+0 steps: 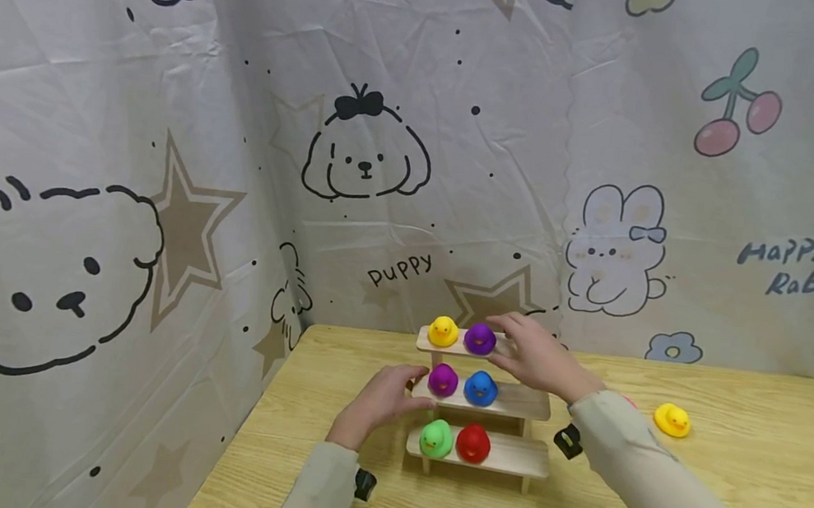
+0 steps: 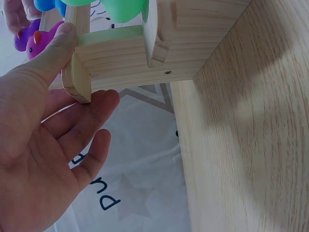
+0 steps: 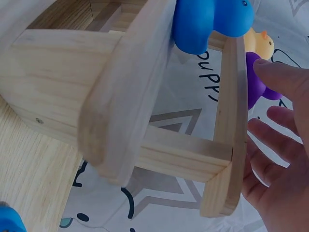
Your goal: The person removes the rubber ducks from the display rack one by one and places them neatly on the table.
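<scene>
Your left hand (image 1: pixel 378 404) rests against the left end of the middle step of the wooden stand (image 1: pixel 505 455) — in the left wrist view the thumb (image 2: pixel 53 50) presses the end of that board and the fingers lie straight beneath it, so the hand is relaxed and braced, not closed round anything.

Your right hand (image 1: pixel 533 357) hovers at the top step, fingers extended and spread, just beside the purple duck (image 1: pixel 480 338); the right wrist view shows the fingertips (image 3: pixel 280 79) at that duck's side, but whether they touch it cannot be told. Nothing is pinched.

The stand sits on the light wooden table (image 1: pixel 723 502) near the back curtain (image 1: pixel 391 120).

- Top step: a yellow duck (image 1: pixel 443 331) to the left of the purple one.
- Middle step: a second purple duck (image 1: pixel 443 379) beside a blue duck (image 1: pixel 481 387).
- Bottom step: a green duck (image 1: pixel 436 437) and a red duck (image 1: pixel 472 442).

Another yellow duck (image 1: pixel 672 419) lies on the table, well apart to the right of the stand — beyond your right sleeve (image 1: pixel 651 487).
</scene>
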Demonstrator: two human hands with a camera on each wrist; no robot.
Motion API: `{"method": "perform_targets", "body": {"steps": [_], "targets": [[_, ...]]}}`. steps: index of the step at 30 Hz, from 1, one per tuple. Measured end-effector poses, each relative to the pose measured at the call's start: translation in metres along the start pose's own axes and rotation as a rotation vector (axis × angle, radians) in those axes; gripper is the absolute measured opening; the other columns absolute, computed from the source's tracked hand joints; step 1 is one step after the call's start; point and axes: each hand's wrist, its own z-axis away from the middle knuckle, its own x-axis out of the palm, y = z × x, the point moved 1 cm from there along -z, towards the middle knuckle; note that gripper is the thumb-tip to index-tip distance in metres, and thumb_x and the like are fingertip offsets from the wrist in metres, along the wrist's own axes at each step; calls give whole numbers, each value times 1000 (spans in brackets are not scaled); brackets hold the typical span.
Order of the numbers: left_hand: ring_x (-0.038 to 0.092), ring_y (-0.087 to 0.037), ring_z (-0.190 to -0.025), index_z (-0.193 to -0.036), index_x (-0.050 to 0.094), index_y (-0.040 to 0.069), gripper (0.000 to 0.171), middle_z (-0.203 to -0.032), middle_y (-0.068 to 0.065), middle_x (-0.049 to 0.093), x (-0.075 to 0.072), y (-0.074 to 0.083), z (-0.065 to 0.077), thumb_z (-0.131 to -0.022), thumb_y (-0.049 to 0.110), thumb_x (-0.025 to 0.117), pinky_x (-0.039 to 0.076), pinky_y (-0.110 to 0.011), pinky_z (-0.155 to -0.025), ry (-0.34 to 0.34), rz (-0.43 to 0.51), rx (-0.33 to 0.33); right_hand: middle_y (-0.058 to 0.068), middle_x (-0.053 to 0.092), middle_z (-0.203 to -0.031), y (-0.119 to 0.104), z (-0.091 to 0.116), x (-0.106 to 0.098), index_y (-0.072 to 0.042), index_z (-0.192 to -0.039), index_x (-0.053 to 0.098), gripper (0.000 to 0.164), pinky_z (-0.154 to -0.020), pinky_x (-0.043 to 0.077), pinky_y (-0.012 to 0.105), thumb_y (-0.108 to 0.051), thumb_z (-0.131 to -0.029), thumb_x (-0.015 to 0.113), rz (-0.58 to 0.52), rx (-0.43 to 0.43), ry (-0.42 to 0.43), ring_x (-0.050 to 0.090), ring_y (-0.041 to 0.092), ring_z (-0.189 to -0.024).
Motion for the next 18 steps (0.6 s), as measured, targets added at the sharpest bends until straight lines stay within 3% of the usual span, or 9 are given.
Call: {"method": "perform_targets", "body": {"steps": [18], "targets": [[59,-20,-101,-131,56,7,59,-120,-8,62,2,-2,-2,-85,43,68,49,-35,-87,-3,-10,-18,12,60,-113,-4,-11,9,-2,-126,57,52,-84,49,43,-23,-82,76,12,39,-38,57,29,-98]]}}
